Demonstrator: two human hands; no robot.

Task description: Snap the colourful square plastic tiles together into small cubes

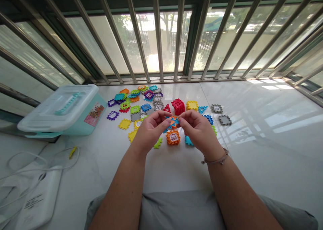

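Our left hand (151, 132) and right hand (199, 130) pinch blue and orange tiles (173, 122) together; open white floor (267, 146) spreads at three o'clock, a bin (63, 110) at ten, its label (94, 114) unreadable.

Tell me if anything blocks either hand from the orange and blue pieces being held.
Nothing visible does: the left hand and right hand both have their fingertips directly on the orange and blue plastic building pieces.

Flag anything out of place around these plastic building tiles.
A small yellow object lies beside the white cable at the left, well apart from the plastic building tiles. It looks stray, though it is too small to identify.
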